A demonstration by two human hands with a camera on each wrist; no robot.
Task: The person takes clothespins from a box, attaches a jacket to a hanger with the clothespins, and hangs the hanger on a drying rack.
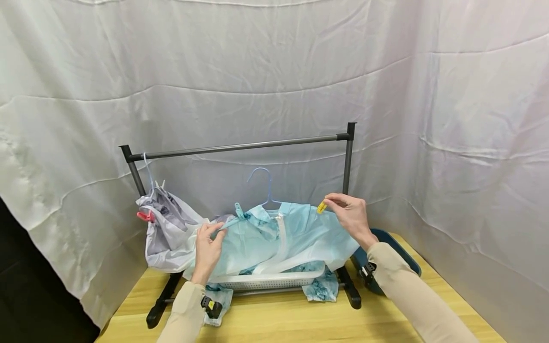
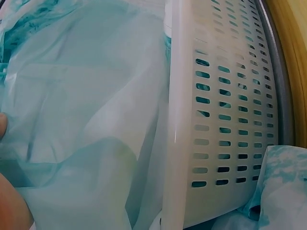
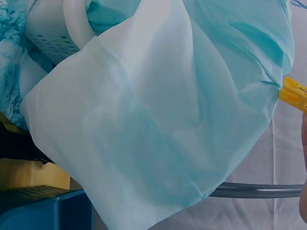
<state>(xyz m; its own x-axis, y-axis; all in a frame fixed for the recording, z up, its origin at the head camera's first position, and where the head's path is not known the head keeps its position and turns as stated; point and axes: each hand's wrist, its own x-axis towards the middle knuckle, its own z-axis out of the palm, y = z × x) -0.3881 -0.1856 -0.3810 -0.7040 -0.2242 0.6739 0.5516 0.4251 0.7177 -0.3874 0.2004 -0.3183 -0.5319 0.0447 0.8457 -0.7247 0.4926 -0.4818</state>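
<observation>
A light-blue zip jacket (image 1: 296, 233) is spread over a white basket (image 1: 274, 282), with a blue hanger (image 1: 270, 183) in its collar. The hanger's hook stands below the rack's rail. A teal clothespin (image 1: 238, 209) is on the jacket's left shoulder. My left hand (image 1: 208, 250) pinches the jacket's edge at the left; its fingers (image 2: 12, 206) barely enter the left wrist view. Between the thumb and fingers of my right hand (image 1: 352, 216) is a yellow clothespin (image 1: 321, 206). In the right wrist view, this clothespin (image 3: 293, 93) meets the jacket's shoulder edge.
A black and grey rack (image 1: 240, 147) stands over the basket. At its left end hangs a pale lilac garment (image 1: 171, 238) with a red clothespin (image 1: 146, 216). Behind my right arm sits a dark blue bin (image 1: 401, 250). Patterned cloth (image 1: 321, 287) droops past the basket's front.
</observation>
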